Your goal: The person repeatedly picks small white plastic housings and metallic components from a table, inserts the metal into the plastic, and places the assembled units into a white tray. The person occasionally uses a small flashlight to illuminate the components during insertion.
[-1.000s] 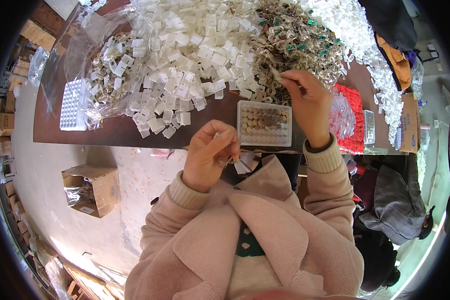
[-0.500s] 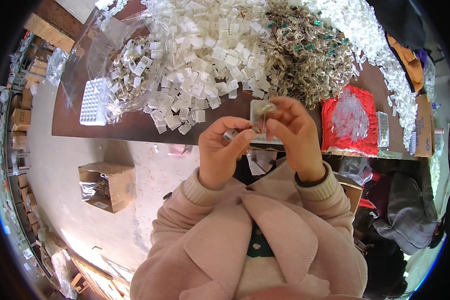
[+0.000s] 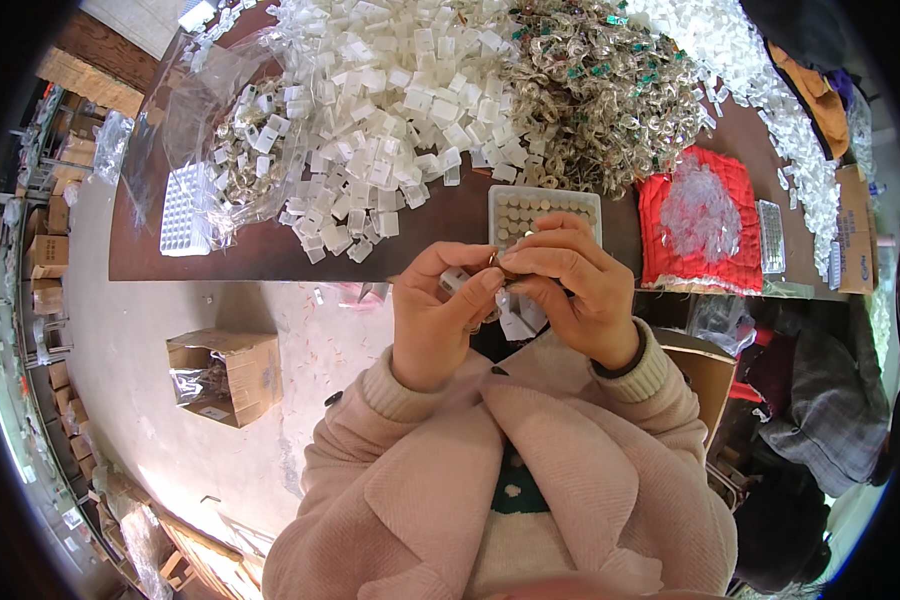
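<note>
The left hand (image 3: 435,320) pinches a small translucent plastic piece (image 3: 453,280) between its fingers, over the table's near edge. The right hand (image 3: 582,290) meets its fingertips, its grip hidden. Beyond: a disc-filled tray (image 3: 493,212), then a heap of white plastic clips (image 3: 410,100).

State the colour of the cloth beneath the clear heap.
The cloth is red, best seen in the head view.

1. Small white piece (image 3: 452,280) held in left hand (image 3: 436,320), frame centre; right hand (image 3: 578,290) held close at its fingertips.
2. Tray (image 3: 545,190) partly covered by right hand.
3. White plastic pieces (image 3: 370,120) heaped upper centre.
4. Red cloth (image 3: 750,235) topped by clear strands (image 3: 700,215), right.
</note>
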`<state>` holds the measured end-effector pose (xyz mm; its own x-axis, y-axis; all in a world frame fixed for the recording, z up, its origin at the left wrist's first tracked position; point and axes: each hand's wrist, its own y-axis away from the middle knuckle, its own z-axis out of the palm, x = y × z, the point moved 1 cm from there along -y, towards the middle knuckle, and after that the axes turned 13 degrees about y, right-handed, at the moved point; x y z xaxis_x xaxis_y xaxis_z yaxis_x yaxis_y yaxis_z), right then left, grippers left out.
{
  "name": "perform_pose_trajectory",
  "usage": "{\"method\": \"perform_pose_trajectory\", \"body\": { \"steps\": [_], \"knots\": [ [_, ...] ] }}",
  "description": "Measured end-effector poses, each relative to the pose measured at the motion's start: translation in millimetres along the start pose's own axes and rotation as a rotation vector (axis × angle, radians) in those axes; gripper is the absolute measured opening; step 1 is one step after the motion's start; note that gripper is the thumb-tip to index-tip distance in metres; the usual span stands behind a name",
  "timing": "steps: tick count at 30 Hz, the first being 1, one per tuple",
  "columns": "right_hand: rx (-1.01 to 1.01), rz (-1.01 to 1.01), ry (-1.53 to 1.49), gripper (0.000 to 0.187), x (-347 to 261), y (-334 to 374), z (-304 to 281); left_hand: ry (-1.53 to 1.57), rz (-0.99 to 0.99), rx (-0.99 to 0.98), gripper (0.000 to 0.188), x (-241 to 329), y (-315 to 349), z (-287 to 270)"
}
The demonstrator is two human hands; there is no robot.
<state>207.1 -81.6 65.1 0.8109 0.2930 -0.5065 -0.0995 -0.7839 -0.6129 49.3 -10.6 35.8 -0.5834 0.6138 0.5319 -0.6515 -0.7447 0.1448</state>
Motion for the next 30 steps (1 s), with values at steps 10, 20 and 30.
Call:
{"method": "perform_pose_trajectory", "body": {
  "steps": [10, 20, 30],
  "knots": [
    [0.080, -0.027, 0.198, 0.033, -4, 8, 14, -0.170, 0.148, 0.100, 0.015, -7, 0, -8],
    [0.093, 0.241, 0.048, 0.024, -3, 12, 2, -1.678, 0.826, 0.184, 0.026, 28, -46, -30],
    [0.055, 0.364, -0.123, 0.021, 2, 13, -5, -1.327, 0.610, 0.144, 0.005, 46, -51, -40]
  ]
}}
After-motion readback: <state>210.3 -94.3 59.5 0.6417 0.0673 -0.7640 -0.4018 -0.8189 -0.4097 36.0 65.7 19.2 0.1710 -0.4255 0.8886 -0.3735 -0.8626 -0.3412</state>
